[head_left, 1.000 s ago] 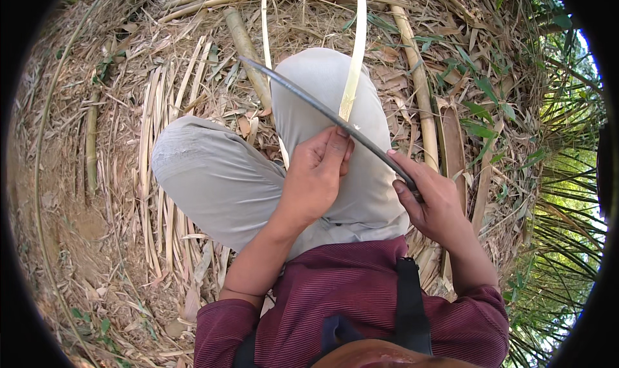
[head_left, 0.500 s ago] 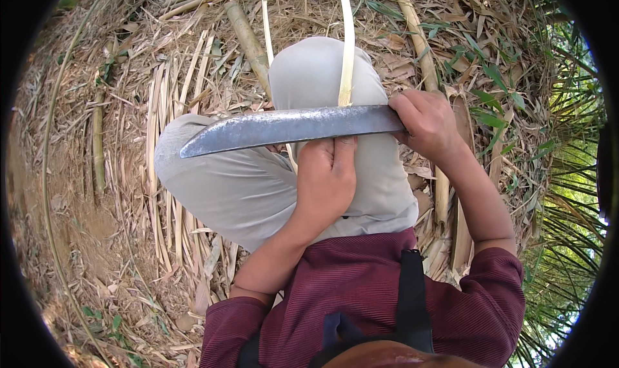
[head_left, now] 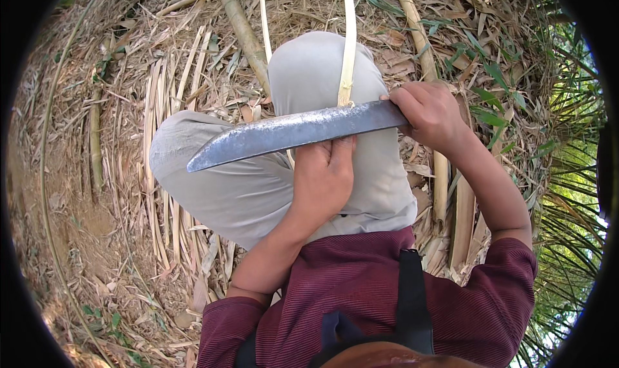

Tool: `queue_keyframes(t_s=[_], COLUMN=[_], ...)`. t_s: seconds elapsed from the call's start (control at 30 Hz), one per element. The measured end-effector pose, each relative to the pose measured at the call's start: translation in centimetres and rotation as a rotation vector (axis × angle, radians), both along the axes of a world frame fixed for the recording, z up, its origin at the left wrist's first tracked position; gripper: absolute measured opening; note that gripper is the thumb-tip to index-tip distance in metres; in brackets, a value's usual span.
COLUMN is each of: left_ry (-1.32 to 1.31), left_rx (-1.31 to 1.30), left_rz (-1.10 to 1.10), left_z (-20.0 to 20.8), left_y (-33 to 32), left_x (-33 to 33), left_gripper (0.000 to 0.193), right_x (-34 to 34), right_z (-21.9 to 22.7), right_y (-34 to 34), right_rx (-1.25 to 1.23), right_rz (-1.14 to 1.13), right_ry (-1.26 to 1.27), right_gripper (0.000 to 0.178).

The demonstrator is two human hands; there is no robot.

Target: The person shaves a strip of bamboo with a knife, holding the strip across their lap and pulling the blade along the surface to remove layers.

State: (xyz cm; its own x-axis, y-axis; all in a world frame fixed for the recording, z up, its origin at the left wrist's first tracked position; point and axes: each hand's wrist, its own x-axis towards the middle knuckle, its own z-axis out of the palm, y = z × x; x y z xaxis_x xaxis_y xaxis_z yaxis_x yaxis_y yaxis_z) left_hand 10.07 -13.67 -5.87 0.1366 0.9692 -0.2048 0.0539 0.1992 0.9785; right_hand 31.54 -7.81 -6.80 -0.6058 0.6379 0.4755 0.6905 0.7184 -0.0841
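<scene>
A long machete [head_left: 296, 131] with a worn grey blade lies crosswise over my raised knee, its tip to the left. My right hand [head_left: 431, 115] is closed round its handle, which the fingers hide. Beyond the blade a pale, narrow bamboo strip [head_left: 349, 52] runs up and away, with small shavings where it meets the far edge of the blade. My left hand [head_left: 322, 178] is closed just under the near edge, thumb and finger pinching the strip, whose held part is mostly hidden by the blade and hand.
My legs in light grey trousers [head_left: 225, 181] are folded beneath the work. Several split bamboo strips [head_left: 155, 123] lie on the ground to the left. Bamboo poles [head_left: 248, 39] rest ahead and a thinner one [head_left: 419, 39] to the right, among dry leaves. Green foliage [head_left: 574, 207] stands at far right.
My right hand has shifted slightly right and away, and the machete's tip has swung a little toward me. My left hand has stayed nearly in place. More shavings show at the blade's edge.
</scene>
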Motion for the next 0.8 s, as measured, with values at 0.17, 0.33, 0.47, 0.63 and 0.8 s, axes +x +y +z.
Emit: queue_keyframes(t_s=[0.17, 0.33, 0.47, 0.63, 0.8], left_ry=[0.035, 0.132, -0.156, -0.163, -0.279], left_rx=[0.061, 0.12, 0.056, -0.012, 0.182], left_rz=[0.019, -0.07, 0.048, -0.03, -0.011], left_z=[-0.5, 0.9, 2.1, 3.4, 5.6], left_y=[-0.1, -3.9, -0.6, 1.0, 2.4], left_x=[0.0, -0.4, -1.6, -2.3, -3.4], left_gripper=[0.037, 0.038, 0.036, 0.034, 0.024], right_x=[0.7, 7.7, 2.6, -1.3, -5.0], right_z=[-0.9, -0.5, 1.4, 4.2, 6.6], right_y=[1.4, 6.7, 2.2, -0.7, 1.0], right_rx=[0.046, 0.147, -0.107, 0.038, 0.143], right_rz=[-0.112, -0.626, -0.701, -0.158, 0.086], right_ry=[0.015, 0.168, 0.75, 0.34, 0.067], right_gripper=[0.015, 0.027, 0.031, 0.018, 0.046])
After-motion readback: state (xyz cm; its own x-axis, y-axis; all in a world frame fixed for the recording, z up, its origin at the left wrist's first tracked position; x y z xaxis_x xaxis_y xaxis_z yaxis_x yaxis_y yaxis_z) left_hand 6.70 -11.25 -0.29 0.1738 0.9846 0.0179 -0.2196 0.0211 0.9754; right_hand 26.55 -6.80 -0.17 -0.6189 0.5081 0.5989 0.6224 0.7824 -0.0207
